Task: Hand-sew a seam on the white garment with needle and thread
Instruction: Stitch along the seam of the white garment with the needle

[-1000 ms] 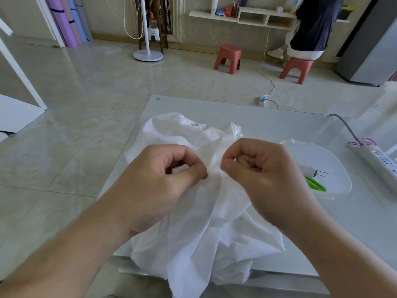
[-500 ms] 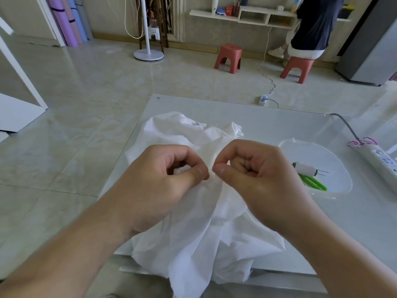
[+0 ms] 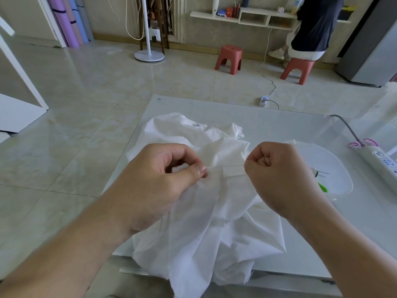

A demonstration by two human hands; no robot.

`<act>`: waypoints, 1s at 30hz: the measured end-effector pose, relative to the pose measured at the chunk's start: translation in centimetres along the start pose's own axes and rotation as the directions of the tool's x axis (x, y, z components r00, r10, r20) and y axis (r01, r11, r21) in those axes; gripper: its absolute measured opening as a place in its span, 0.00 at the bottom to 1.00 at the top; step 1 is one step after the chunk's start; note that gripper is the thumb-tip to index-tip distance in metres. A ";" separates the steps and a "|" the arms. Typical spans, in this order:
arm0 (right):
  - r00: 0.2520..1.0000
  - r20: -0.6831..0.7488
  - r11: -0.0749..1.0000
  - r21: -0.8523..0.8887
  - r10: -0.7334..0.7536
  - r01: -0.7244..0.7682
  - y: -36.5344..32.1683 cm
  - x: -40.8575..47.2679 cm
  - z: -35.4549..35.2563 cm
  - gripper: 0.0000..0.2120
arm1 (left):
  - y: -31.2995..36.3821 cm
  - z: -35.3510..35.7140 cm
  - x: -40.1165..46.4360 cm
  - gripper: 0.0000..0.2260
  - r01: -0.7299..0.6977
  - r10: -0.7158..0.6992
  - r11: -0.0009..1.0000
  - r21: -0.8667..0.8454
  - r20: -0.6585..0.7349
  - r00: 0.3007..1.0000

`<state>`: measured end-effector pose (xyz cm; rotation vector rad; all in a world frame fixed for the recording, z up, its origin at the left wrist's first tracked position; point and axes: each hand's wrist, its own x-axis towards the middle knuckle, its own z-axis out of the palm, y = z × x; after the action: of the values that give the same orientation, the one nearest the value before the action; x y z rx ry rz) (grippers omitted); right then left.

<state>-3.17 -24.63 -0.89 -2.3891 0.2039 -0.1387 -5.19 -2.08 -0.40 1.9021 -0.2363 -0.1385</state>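
Observation:
The white garment (image 3: 206,216) lies crumpled on the pale table, its lower part hanging over the near edge. My left hand (image 3: 159,179) pinches a folded edge of the cloth between thumb and forefinger. My right hand (image 3: 277,175) is closed to the right of that pinch, with the thin dark needle (image 3: 262,152) poking up out of the fist. A fine thread (image 3: 227,166) runs taut from the pinched cloth to the right hand.
A clear plastic lid (image 3: 335,168) at the right holds a thread spool with needles and a green tool (image 3: 322,187). A white power strip (image 3: 380,162) lies at the far right. Beyond the table stand two red stools (image 3: 228,59) and a seated person (image 3: 313,29).
My right hand has pulled away to the right from the left hand, drawing the thread out taut; a strip of folded hem now shows between the hands. The left hand stays put.

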 end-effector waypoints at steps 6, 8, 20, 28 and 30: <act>0.998 -0.008 0.992 -0.109 0.065 -0.065 -0.1 0.0 0.3 0.09 | -0.1 0.1 0.1 0.08 0.010 -0.010 1.000 -0.004 -0.007 1.000; 0.998 -0.003 0.991 -0.114 0.069 -0.069 -0.1 -0.1 0.3 0.08 | -0.2 0.1 0.1 0.07 0.006 -0.006 1.000 -0.008 -0.022 1.000; 0.991 -0.025 0.983 -0.130 0.131 -0.133 0.1 0.4 -0.2 0.07 | -0.4 -0.1 0.4 0.09 -0.027 0.013 0.994 -0.104 -0.133 0.991; 0.999 -0.025 0.999 -0.014 0.041 -0.042 0.3 0.4 -0.5 0.04 | -0.5 0.0 0.3 0.09 -0.050 0.029 0.993 -0.109 -0.183 0.983; 0.998 0.028 0.990 0.133 -0.056 0.052 0.0 -0.1 -0.7 0.07 | -0.5 0.2 0.2 0.10 -0.062 0.042 0.993 -0.097 -0.194 0.980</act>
<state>-3.39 -25.06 -0.35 -2.2637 0.1117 -0.1353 -4.98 -2.12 -0.88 1.7920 -0.1451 0.0675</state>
